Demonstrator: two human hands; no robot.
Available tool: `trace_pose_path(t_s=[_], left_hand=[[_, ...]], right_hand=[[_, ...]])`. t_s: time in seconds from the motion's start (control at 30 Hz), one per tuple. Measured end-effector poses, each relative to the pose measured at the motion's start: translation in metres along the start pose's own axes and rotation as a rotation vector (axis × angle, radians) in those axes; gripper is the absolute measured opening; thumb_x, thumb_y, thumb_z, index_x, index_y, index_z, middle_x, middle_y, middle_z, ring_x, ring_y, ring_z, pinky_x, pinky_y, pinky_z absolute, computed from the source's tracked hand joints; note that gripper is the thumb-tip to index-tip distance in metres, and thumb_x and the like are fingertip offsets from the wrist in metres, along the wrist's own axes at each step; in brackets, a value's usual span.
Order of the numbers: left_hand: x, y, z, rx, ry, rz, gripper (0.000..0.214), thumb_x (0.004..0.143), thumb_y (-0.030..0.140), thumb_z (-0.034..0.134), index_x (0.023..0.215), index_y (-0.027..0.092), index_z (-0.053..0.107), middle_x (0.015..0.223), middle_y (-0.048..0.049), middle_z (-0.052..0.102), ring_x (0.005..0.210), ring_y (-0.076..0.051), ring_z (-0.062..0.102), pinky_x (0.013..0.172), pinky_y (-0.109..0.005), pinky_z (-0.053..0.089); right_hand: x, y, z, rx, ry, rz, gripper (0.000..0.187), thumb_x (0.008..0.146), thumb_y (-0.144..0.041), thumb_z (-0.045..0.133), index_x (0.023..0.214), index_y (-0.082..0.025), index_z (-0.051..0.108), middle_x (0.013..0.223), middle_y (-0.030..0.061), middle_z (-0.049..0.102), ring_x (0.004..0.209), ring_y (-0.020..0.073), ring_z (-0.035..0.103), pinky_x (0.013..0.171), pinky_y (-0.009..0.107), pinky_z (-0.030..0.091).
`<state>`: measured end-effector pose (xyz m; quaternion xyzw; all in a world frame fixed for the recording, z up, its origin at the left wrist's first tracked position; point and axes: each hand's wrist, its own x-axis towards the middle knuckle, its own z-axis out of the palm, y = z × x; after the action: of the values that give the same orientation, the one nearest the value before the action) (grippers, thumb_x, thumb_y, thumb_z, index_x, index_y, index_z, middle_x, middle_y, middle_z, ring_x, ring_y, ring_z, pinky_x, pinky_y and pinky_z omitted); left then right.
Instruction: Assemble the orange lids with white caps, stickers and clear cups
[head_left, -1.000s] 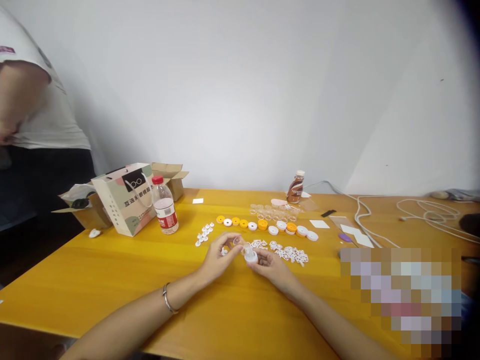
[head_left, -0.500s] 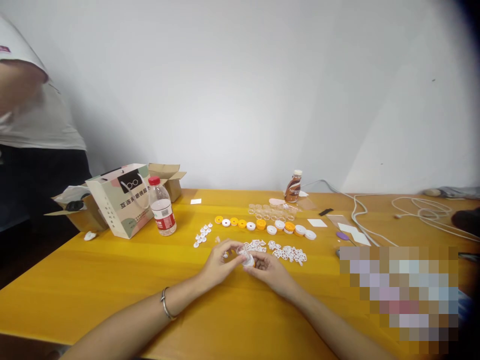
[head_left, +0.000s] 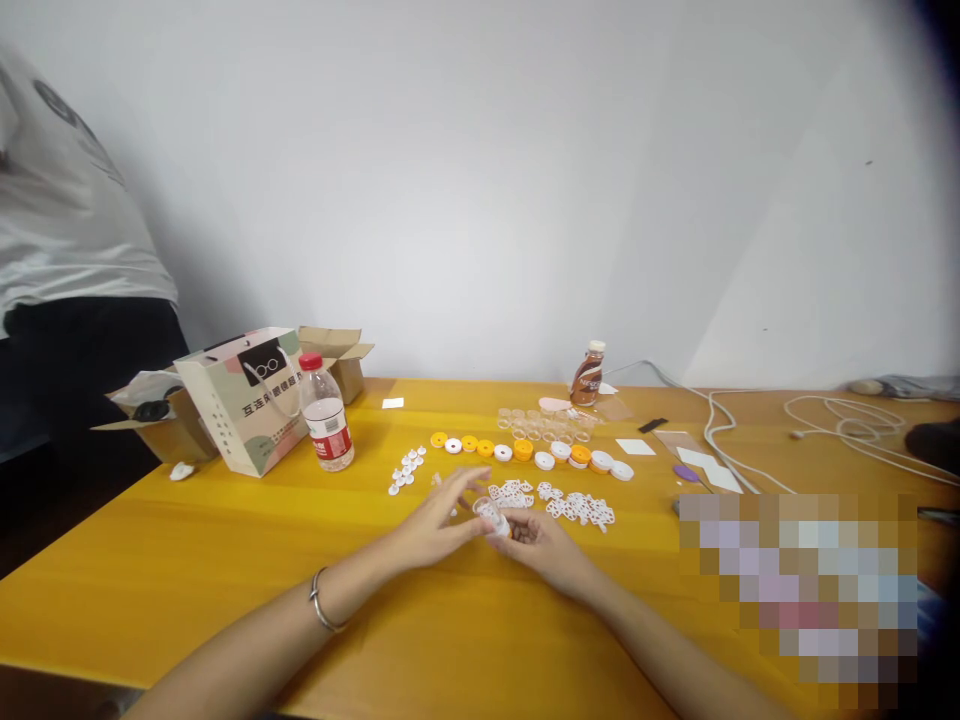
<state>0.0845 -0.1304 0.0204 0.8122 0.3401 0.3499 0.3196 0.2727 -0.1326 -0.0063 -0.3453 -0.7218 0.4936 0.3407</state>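
Note:
In the head view, my right hand (head_left: 541, 545) is closed around a small clear round container (head_left: 491, 515) with white inside and a bit of orange at its lower end. My left hand (head_left: 442, 515) is at the container's left, fingers stretched and apart, thumb tip at its side; whether the thumb touches I cannot tell. Just beyond the hands lie small white openwork pieces (head_left: 581, 508) in loose heaps. Behind them runs a row of orange and white round caps (head_left: 523, 450). Small white discs with stems (head_left: 407, 468) sit left of the row.
Clear plastic rings (head_left: 551, 426) stand behind the caps. A red-capped bottle (head_left: 327, 415), a paper bag (head_left: 247, 410) and open cardboard boxes (head_left: 337, 360) stand left. A brown bottle (head_left: 587, 375), white cards (head_left: 634, 447) and cables (head_left: 720, 430) lie toward the right. A person (head_left: 75, 220) stands far left.
My left fingers have lifted and spread away from the container, which stays in my right hand. The person at the left has shifted, the arm no longer in front.

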Motion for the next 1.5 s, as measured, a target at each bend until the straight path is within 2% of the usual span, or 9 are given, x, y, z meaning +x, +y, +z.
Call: trace_pose_path(t_s=[0.1,0.23,0.37,0.5,0.67,0.8,1.13,1.33,1.5], left_hand=[[0.001,0.000,-0.001,0.025,-0.005,0.010,0.030,0.083,0.036,0.047,0.106,0.019,0.054,0.104,-0.0076,0.057,0.097,-0.018,0.051,0.086,-0.032,0.040],[0.002,0.002,-0.009,-0.039,-0.209,0.125,0.031,0.085,0.033,0.044,0.113,0.021,0.051,0.120,-0.0078,0.048,0.115,-0.020,0.040,0.099,-0.034,0.030],[0.002,0.000,-0.011,0.052,-0.026,0.006,0.035,0.080,0.036,0.052,0.112,0.021,0.049,0.110,-0.0074,0.054,0.104,-0.020,0.048,0.093,-0.036,0.035],[0.002,0.000,-0.011,0.023,-0.215,0.140,0.024,0.087,0.029,0.040,0.091,0.020,0.061,0.106,-0.0059,0.057,0.105,-0.019,0.048,0.094,-0.034,0.033],[0.001,0.003,-0.005,0.160,-0.003,0.009,0.029,0.082,0.036,0.047,0.105,0.019,0.053,0.099,-0.0059,0.059,0.090,-0.017,0.053,0.081,-0.028,0.041],[-0.002,0.002,0.001,0.262,-0.096,-0.002,0.022,0.085,0.034,0.042,0.089,0.016,0.055,0.079,-0.0019,0.060,0.069,-0.012,0.053,0.065,-0.022,0.042],[-0.006,0.005,0.001,0.303,-0.085,0.151,0.018,0.084,0.022,0.040,0.096,0.016,0.052,0.090,-0.0057,0.058,0.083,-0.015,0.052,0.077,-0.025,0.041],[-0.006,-0.001,0.013,0.250,0.019,0.111,0.035,0.085,0.031,0.043,0.119,0.020,0.043,0.106,-0.0070,0.055,0.098,-0.018,0.050,0.088,-0.030,0.038],[-0.014,0.006,0.020,0.241,0.018,0.117,0.044,0.086,0.036,0.041,0.127,0.022,0.034,0.124,-0.0090,0.045,0.114,-0.020,0.041,0.097,-0.035,0.033]], right_hand=[[0.000,0.003,-0.001,0.021,-0.017,0.030,0.023,0.072,-0.037,0.058,0.081,-0.016,0.063,0.066,-0.0016,0.057,0.059,0.0120,0.049,0.057,0.023,0.039],[0.001,0.006,-0.002,0.003,0.014,0.045,0.027,0.070,-0.039,0.060,0.084,-0.017,0.064,0.066,-0.0013,0.058,0.058,0.0121,0.049,0.056,0.022,0.039],[0.001,0.007,-0.002,-0.020,-0.005,0.034,0.026,0.071,-0.037,0.059,0.087,-0.017,0.064,0.066,-0.0021,0.056,0.056,0.0105,0.046,0.054,0.021,0.037],[0.001,0.009,-0.001,-0.088,-0.007,0.066,0.025,0.071,-0.036,0.059,0.085,-0.016,0.064,0.060,-0.0038,0.051,0.050,0.0085,0.040,0.048,0.019,0.032],[0.000,0.005,-0.001,-0.162,0.047,-0.013,0.021,0.072,-0.033,0.057,0.084,-0.018,0.064,0.064,-0.0020,0.053,0.055,0.0104,0.042,0.051,0.021,0.034],[-0.004,-0.001,-0.001,-0.234,0.040,-0.057,0.018,0.072,-0.033,0.057,0.081,-0.019,0.064,0.064,-0.0013,0.052,0.057,0.0119,0.041,0.051,0.021,0.033],[-0.007,-0.007,-0.004,-0.242,-0.026,-0.074,0.017,0.076,-0.032,0.053,0.077,-0.018,0.063,0.063,-0.0023,0.052,0.057,0.0117,0.043,0.051,0.021,0.033],[-0.004,-0.006,-0.008,-0.298,0.129,-0.131,0.020,0.070,-0.029,0.060,0.088,-0.019,0.062,0.084,0.0036,0.061,0.071,0.0164,0.052,0.064,0.026,0.042],[0.008,0.004,-0.043,0.009,0.369,-0.045,0.032,0.069,-0.036,0.061,0.096,-0.018,0.058,0.088,0.0054,0.065,0.078,0.0193,0.059,0.069,0.030,0.046]])
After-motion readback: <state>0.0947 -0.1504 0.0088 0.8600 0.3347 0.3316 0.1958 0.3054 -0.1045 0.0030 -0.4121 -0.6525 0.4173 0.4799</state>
